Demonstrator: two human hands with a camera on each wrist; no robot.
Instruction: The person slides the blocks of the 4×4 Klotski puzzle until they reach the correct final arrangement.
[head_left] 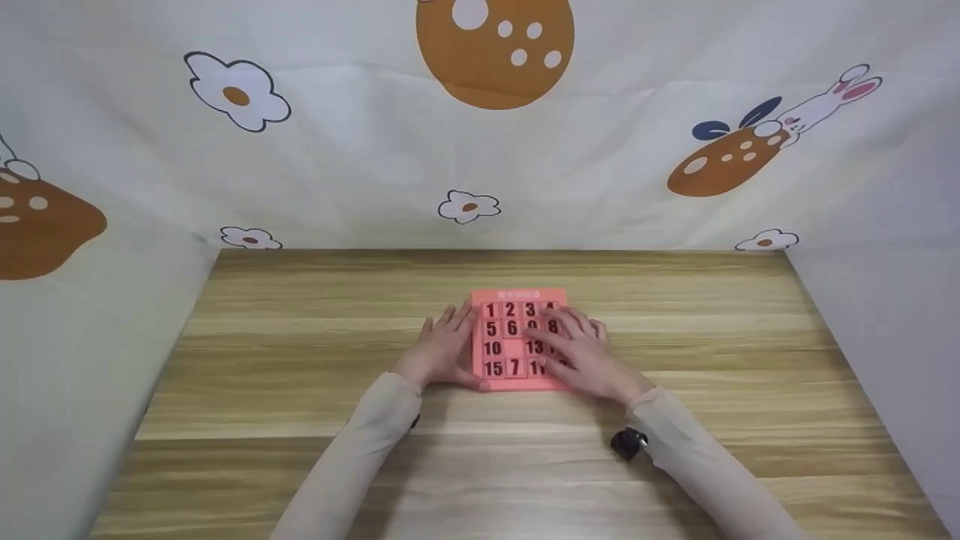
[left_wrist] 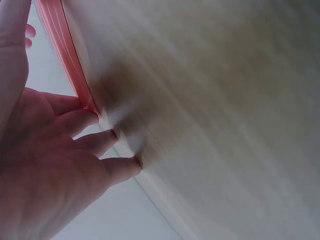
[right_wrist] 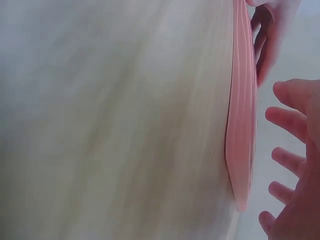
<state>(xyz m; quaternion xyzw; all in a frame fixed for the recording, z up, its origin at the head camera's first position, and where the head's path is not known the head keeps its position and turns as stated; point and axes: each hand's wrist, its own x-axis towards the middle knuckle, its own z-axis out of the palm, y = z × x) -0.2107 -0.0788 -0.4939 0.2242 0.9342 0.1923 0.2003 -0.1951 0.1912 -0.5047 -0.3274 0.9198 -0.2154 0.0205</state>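
A pink number slide puzzle (head_left: 513,348) lies flat on the wooden table, its black-numbered tiles facing up. The rows read 1 2 3 4, then 5 6 9 8; in the third row, a bare slot sits between the 10 and 13 tiles. My left hand (head_left: 441,354) rests along the puzzle's left edge, fingers extended and thumb by the near left corner. Spread over the right-hand columns, my right hand (head_left: 594,361) covers part of the lower right tiles. Its fingers (right_wrist: 287,162) hover near the tile faces in the right wrist view.
The wood-grain table (head_left: 300,322) extends around the puzzle. A pale patterned cloth (head_left: 345,150) with flowers and a rabbit rises behind and at both sides. A small black device (head_left: 628,443) is at the right wrist.
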